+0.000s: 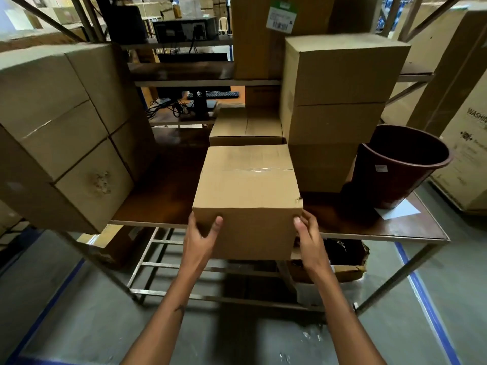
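Two bare forearms rise from the lower edge of the frame to the cardboard box [247,185] at centre. The left hand [201,233] clasps the box's near left corner and the right hand [309,233] its near right corner; each has its thumb on the front face and its fingers wrapped out of sight round the side wall. The box lies directly ahead of both hands, and neither hand is nearer. Its long axis runs away from the camera, along the clear tape on its top. Its near end projects past the front edge of the brown shelf board [411,229]; whether the base rests on the board cannot be told. A flat carton [245,127] sits just behind it, and a carton stack [337,101] stands just beside it at right. Any push or pull would probably run along that axis.

Writing: "WASHIN", cut off by the frame, on the large carton [474,133] at right. The green-and-white barcode label [282,15] at upper centre and the sticker on the dark red bucket [400,167] are too small to read.
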### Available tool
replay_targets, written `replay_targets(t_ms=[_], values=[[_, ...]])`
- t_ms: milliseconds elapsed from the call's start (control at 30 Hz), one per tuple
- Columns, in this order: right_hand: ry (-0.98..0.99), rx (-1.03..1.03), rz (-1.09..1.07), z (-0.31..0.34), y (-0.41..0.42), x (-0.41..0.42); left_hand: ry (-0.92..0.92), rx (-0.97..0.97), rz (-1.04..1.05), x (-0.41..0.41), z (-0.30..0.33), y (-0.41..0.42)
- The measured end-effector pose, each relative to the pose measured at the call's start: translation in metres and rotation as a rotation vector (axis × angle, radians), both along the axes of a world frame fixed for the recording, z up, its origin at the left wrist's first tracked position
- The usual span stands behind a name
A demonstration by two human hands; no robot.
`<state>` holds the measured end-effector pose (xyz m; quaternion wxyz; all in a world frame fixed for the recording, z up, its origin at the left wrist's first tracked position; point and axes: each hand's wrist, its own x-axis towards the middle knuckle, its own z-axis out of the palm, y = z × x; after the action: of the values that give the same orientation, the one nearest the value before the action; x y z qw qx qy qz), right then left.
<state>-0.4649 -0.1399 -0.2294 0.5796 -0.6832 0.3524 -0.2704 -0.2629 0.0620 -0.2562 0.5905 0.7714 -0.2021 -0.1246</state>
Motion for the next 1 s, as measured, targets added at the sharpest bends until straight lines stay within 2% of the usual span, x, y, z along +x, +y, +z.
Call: replay_targets(t_ms=[100, 233, 300, 433, 533, 600, 700, 800, 900, 1000], values=[[0.054, -0.080, 0.036, 0.008, -0.001, 0.005, -0.109, -0.088, 0.055, -0.005, 0.031, -0.006], [0.067, -0.180, 0.017, 0.006, 0.005, 0.009, -0.371, -0.007, 0.008, -0.008, 0.054, -0.008], [0.049, -0.229, 0.002, 0.000, 0.007, 0.009, -0.417, 0.014, 0.020, -0.005, 0.048, -0.004], [-0.029, -0.372, -0.114, 0.014, 0.027, 0.009, -0.354, -0.109, 0.082, -0.006, 0.039, 0.010], [-0.087, -0.625, -0.229, 0.046, 0.046, 0.016, -0.206, -0.239, 0.112, -0.012, 0.031, 0.016], [-0.102, -0.814, -0.228, 0.065, 0.052, 0.024, -0.145, -0.266, 0.112, -0.015, 0.017, 0.016], [-0.026, -0.979, -0.120, 0.074, 0.052, 0.040, -0.080, -0.196, 0.144, -0.019, -0.004, 0.012], [0.062, -0.990, -0.004, 0.067, 0.050, 0.052, -0.097, -0.069, 0.181, -0.022, -0.017, 0.012], [0.151, -1.060, 0.100, 0.053, 0.056, 0.062, -0.161, 0.069, 0.116, -0.019, -0.029, 0.012], [0.164, -1.110, 0.171, 0.043, 0.066, 0.073, -0.115, 0.102, 0.084, -0.014, -0.031, 0.010]])
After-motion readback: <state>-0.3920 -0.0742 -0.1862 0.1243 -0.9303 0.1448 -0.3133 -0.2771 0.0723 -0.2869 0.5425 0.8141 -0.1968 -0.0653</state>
